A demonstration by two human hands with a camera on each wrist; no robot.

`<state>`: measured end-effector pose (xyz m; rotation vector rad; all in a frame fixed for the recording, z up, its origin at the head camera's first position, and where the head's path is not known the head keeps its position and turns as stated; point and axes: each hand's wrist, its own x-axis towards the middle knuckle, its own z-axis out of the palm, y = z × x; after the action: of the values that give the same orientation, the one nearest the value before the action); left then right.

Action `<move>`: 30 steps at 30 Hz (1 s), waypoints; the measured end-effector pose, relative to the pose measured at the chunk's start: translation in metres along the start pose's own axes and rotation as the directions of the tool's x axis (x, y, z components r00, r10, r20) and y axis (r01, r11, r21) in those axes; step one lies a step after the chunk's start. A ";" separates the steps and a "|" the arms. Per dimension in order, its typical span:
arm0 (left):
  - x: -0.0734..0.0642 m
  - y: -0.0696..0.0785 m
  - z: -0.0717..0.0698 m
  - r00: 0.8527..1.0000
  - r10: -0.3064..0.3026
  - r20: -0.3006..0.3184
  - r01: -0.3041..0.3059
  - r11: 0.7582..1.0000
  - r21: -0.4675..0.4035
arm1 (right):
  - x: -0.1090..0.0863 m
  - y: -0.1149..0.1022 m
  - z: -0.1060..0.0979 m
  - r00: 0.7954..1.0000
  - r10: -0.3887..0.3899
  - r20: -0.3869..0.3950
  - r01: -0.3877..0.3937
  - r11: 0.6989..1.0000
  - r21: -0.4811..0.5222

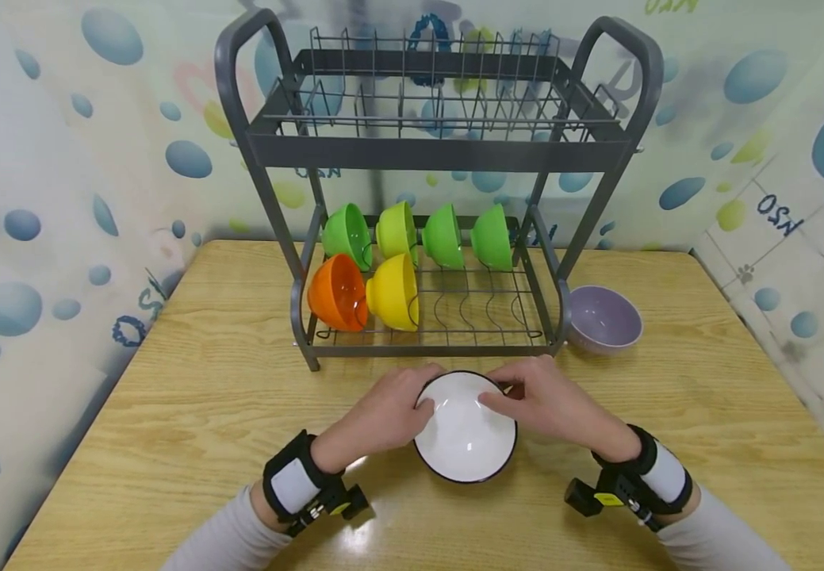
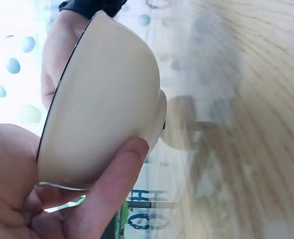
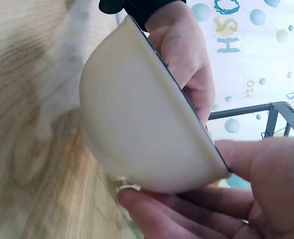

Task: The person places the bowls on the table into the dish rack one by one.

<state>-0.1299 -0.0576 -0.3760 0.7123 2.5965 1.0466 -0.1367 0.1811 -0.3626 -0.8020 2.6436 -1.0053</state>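
Both hands grip a white bowl (image 1: 465, 436) with a dark rim, in front of the dish rack. My left hand (image 1: 390, 404) holds its left far side, the thumb inside the rim and fingers curled beneath. On the opposite side my right hand (image 1: 550, 400) pinches the rim, thumb inside and fingers under the wall. Both wrist views show the bowl (image 2: 102, 99) from the side, tilted and raised off the tabletop, its foot apart from the wood.
A grey two-tier dish rack (image 1: 440, 151) stands behind the hands. Its lower tier holds several bowls: green ones, a yellow-green one, an orange bowl (image 1: 336, 293) and a yellow bowl (image 1: 395, 293). A purple bowl (image 1: 604, 319) sits on the wooden table (image 1: 169, 444) at right.
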 end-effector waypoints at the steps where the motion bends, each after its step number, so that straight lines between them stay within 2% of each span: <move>1: 0.000 0.000 -0.001 1.000 -0.003 -0.005 0.003 1.000 -0.002 | -0.001 0.000 -0.003 1.000 0.000 0.001 0.000 1.000 0.011; 4: 0.000 0.001 -0.005 0.999 0.008 -0.042 -0.007 0.999 0.031 | -0.006 0.003 -0.014 0.999 0.007 -0.033 -0.006 0.999 0.046; 6: 0.001 0.000 -0.008 0.997 0.021 -0.069 -0.019 0.999 0.035 | -0.010 0.006 -0.024 0.995 0.015 -0.101 -0.008 0.998 0.062; 8: 0.001 0.000 -0.010 0.995 0.032 -0.089 -0.029 0.999 0.035 | -0.014 0.010 -0.035 0.980 0.016 -0.198 -0.005 0.999 0.053; 10: 0.002 -0.001 -0.013 0.994 0.041 -0.103 -0.039 0.999 0.022 | -0.017 0.014 -0.046 0.948 0.017 -0.318 -0.015 1.000 0.010; 14: 0.005 0.001 -0.019 0.989 0.073 -0.132 -0.068 0.997 0.043 | -0.019 0.022 -0.063 0.850 0.047 -0.525 -0.093 0.994 -0.061; 16: 0.007 0.003 -0.023 0.985 0.093 -0.147 -0.083 0.994 0.072 | -0.017 0.026 -0.067 0.808 0.076 -0.584 -0.146 0.987 -0.073; 18: 0.009 0.007 -0.029 0.981 0.110 -0.160 -0.096 0.991 0.090 | -0.014 0.031 -0.069 0.788 0.103 -0.607 -0.174 0.983 -0.059; 20: 0.011 0.011 -0.035 0.978 0.125 -0.167 -0.109 0.989 0.101 | -0.011 0.035 -0.070 0.788 0.125 -0.603 -0.193 0.980 -0.050; 25: 0.020 0.022 -0.052 0.973 0.146 -0.178 -0.120 0.981 0.150 | -0.004 0.046 -0.067 0.826 0.160 -0.541 -0.194 0.981 -0.006; 30: 0.032 0.031 -0.072 0.964 0.186 -0.190 -0.148 0.969 0.197 | -0.003 0.050 -0.066 0.865 0.215 -0.454 -0.195 0.977 0.091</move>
<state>-0.1751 -0.0635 -0.3049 0.9259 2.8818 0.9859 -0.1793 0.2501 -0.3465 -0.2771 2.9976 -1.3222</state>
